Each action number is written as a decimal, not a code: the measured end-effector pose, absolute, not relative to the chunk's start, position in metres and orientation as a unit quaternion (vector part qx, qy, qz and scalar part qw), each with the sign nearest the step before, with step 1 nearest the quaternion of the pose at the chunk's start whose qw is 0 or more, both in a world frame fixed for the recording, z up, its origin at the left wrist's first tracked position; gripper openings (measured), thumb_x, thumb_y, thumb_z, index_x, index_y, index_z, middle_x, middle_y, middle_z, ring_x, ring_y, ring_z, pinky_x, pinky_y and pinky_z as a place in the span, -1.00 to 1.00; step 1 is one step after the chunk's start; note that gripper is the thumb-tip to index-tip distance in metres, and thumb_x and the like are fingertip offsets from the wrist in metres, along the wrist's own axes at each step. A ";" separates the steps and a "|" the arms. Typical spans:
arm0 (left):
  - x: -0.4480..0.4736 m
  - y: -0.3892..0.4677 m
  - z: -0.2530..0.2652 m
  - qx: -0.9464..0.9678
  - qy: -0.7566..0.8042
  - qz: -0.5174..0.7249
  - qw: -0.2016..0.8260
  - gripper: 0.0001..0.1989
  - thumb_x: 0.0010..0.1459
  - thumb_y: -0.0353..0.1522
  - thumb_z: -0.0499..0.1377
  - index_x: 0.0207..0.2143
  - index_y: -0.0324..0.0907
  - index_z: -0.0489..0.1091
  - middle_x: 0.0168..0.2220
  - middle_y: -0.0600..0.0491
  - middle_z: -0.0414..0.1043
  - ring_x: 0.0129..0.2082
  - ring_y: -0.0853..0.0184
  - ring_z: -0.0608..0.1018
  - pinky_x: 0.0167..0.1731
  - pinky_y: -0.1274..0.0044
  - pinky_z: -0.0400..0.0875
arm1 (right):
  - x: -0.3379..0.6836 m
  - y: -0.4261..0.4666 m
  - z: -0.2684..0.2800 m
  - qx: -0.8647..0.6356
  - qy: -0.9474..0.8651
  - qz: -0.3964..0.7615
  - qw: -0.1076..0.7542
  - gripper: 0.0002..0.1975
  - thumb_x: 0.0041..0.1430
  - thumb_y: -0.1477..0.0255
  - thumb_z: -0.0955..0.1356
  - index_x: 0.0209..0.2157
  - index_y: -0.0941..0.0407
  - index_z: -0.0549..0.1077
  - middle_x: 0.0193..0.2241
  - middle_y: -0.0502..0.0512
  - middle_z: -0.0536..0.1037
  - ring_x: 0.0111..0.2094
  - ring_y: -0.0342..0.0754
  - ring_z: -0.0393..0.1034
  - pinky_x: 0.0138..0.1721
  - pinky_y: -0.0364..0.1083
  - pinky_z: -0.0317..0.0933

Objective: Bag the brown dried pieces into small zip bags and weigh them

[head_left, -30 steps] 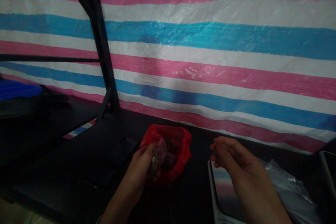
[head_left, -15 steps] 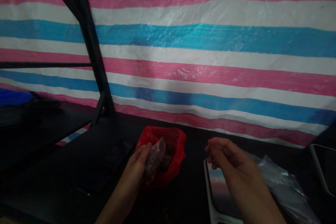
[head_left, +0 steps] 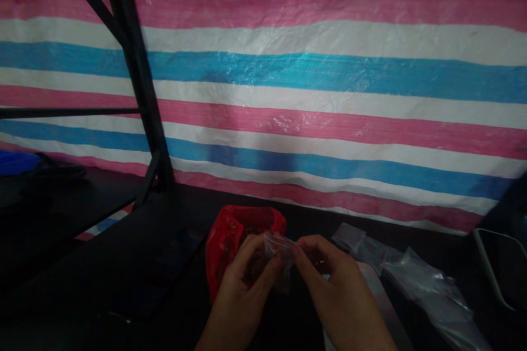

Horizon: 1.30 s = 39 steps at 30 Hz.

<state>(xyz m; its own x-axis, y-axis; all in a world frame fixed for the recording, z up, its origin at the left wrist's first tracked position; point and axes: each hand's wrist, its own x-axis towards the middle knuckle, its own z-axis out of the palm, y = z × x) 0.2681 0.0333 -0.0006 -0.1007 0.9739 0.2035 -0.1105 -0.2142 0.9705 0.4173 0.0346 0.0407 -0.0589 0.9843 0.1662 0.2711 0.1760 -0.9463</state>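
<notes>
A small clear plastic bag [head_left: 276,244] is pinched between both hands, just in front of a red plastic bag [head_left: 222,236]. My left hand [head_left: 247,279] has its thumb and fingers closed on the clear bag's left side. Opposite it, my right hand [head_left: 329,274] grips the right edge between thumb and forefinger. The red bag stands with its mouth spread, and dim small contents show inside; I cannot make out what they are. Fingers hide part of the clear bag, and whether anything lies in it cannot be told.
Several clear plastic bags [head_left: 420,279] lie in a row on the black table [head_left: 187,197] at right. Under my right forearm is a light-edged phone-like device [head_left: 376,285]; another [head_left: 500,263] lies far right. A black metal frame [head_left: 140,82] rises at left before a striped sheet [head_left: 288,77].
My left hand has moved right with the clear bag, away from the red bag's mouth. My right hand has come left and down and taken hold of the clear bag's edge.
</notes>
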 end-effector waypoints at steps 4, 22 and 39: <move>0.273 0.033 0.001 0.555 0.453 0.601 0.355 -0.75 0.33 -0.19 0.17 -0.20 -0.07 0.62 -0.18 0.00 0.58 -0.16 0.26 0.61 -0.15 0.57 0.52 | 0.427 0.034 0.042 -0.514 -0.616 0.385 0.457 -0.72 0.20 0.14 0.40 -0.34 0.03 0.65 -0.33 0.07 0.71 -0.26 0.07 0.61 -0.25 -0.09 0.43; 0.298 0.037 0.001 0.514 0.452 0.607 0.403 -0.71 0.29 -0.18 0.20 -0.10 -0.10 0.65 -0.08 -0.01 0.67 -0.04 0.16 0.63 0.00 0.50 0.47 | 0.443 0.032 0.043 -0.549 -0.586 0.309 0.510 -0.69 0.11 0.14 0.43 -0.25 0.03 0.70 -0.25 0.15 0.72 -0.22 0.14 0.61 -0.14 0.06 0.41; 0.263 0.028 0.009 0.472 0.447 0.643 0.405 -0.80 0.23 -0.21 0.26 -0.21 -0.08 0.64 -0.23 0.06 0.69 -0.23 0.26 0.67 -0.21 0.58 0.54 | 0.410 0.019 0.030 -0.512 -0.613 0.338 0.497 -0.72 0.20 0.16 0.45 -0.16 0.04 0.60 -0.34 0.07 0.67 -0.36 0.01 0.55 -0.32 -0.09 0.42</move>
